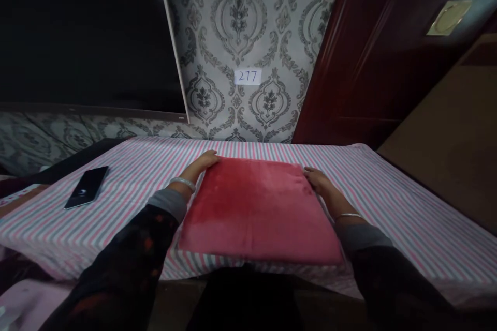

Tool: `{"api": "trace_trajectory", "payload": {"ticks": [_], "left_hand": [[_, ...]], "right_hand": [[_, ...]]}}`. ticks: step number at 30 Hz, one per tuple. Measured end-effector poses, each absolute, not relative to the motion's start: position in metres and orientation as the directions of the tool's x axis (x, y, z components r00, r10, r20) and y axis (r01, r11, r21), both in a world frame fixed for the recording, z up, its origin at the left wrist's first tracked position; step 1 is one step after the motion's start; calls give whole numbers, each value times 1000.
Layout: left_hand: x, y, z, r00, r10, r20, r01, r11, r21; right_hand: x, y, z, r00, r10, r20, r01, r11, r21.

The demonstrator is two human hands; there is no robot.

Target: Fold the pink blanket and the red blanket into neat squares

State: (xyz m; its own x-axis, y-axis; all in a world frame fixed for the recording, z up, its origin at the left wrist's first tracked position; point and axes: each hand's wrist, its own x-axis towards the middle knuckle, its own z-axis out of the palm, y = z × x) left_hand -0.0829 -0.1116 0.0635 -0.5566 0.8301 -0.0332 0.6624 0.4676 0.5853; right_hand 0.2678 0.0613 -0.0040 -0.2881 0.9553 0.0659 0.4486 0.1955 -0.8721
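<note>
A flat, roughly square red plush cloth (260,207) lies on a striped tablecloth, its near edge close to the front of the table. At its far left corner is my left hand (205,160), closed on the corner with thumb and fingers. My right hand (319,181) is closed at the far right corner, fingers bent over the edge. Part of the fingers on both sides is hard to make out. Both wrists wear bangles, and the dark sleeves have grey cuffs.
The pink, white and grey striped tablecloth (132,165) covers the table. A dark phone (87,186) lies at the left. Behind are a large screen (85,36), patterned wallpaper with a paper label (247,76) and a dark red door (368,51). A brown panel (446,139) stands at the right.
</note>
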Motion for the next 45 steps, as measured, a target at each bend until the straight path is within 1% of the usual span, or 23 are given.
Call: {"api": "trace_trajectory", "payload": {"ticks": [2,4,6,8,11,12,14,16,19,22,24,30,32,35,37,38,40,43,45], "left_hand": [[-82,-104,66,-563,826,-19,694,485,531],[-74,-99,70,-568,823,15,727,494,477],[-59,-98,69,-538,839,83,788,466,404],[-41,-101,58,-445,887,125,872,397,286],[-20,-111,31,-339,932,126,940,328,96],[-16,-114,21,-334,932,139,942,329,60],[-16,-118,7,-326,927,188,944,328,18],[-20,-120,0,-318,927,198,947,321,16],[-26,-119,-3,-344,924,169,939,339,56],[-28,-119,-2,-358,915,186,933,348,86],[-27,-121,-1,-357,912,201,934,346,91],[-21,-126,7,-360,915,184,933,348,98],[-21,-127,13,-362,920,149,931,347,116],[-19,-129,27,-379,924,45,919,370,137],[-10,-134,34,-397,917,31,910,389,145],[-1,-138,35,-386,921,52,915,375,150],[20,-151,33,-302,948,99,946,285,152],[51,-173,18,-155,982,108,983,142,115],[63,-184,6,-144,983,110,987,135,81]], "right_hand": [[266,73,6,-281,956,84,500,220,-838],[257,78,18,-349,925,150,558,333,-760],[241,72,25,-474,855,210,616,492,-615],[224,53,21,-559,802,212,678,588,-441],[208,20,0,-562,799,211,759,600,-251],[206,11,-9,-561,797,224,772,601,-207],[206,1,-22,-559,790,251,783,603,-155],[209,-1,-30,-556,789,264,786,601,-142],[211,3,-33,-548,797,254,794,591,-142],[210,4,-31,-543,801,251,803,583,-125],[209,2,-30,-541,801,256,806,581,-112],[208,-5,-27,-540,799,265,812,578,-88],[209,-5,-21,-539,801,259,814,574,-83],[211,-7,-4,-529,835,149,831,546,-109],[211,-14,8,-508,857,85,843,515,-152],[211,-20,13,-512,855,88,838,519,-168],[210,-38,16,-561,814,152,796,581,-171],[211,-70,3,-663,724,191,718,687,-115],[213,-86,-10,-680,709,187,707,701,-86]]}}
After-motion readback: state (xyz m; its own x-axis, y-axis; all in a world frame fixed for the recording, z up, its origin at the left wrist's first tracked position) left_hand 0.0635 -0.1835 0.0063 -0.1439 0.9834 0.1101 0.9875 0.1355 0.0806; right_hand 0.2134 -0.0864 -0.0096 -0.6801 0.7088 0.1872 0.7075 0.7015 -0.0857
